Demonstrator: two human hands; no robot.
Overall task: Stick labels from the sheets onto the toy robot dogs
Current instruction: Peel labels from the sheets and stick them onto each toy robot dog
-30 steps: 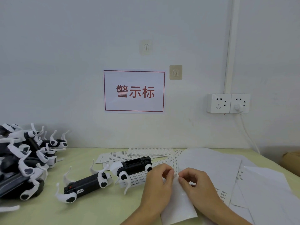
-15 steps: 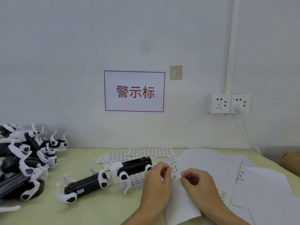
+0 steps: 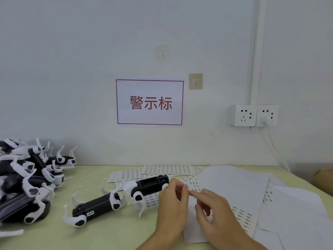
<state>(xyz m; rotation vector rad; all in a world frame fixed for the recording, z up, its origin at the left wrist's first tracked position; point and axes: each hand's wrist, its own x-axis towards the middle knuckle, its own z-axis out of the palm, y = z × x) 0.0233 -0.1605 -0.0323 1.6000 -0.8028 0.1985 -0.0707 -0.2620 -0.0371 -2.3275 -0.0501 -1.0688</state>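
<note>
My left hand [image 3: 173, 204] and right hand [image 3: 214, 210] pinch a small label [image 3: 191, 191] between fingertips above a sheet [image 3: 234, 186], right of two toy dogs [image 3: 149, 186].

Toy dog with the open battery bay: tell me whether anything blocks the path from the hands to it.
Nothing visible does. The left hand and right hand meet over a label sheet, fingertips together, apparently pinching a small label. The toy dog with the open battery bay lies just left of the left hand on other sheets, with no object between them.
</note>
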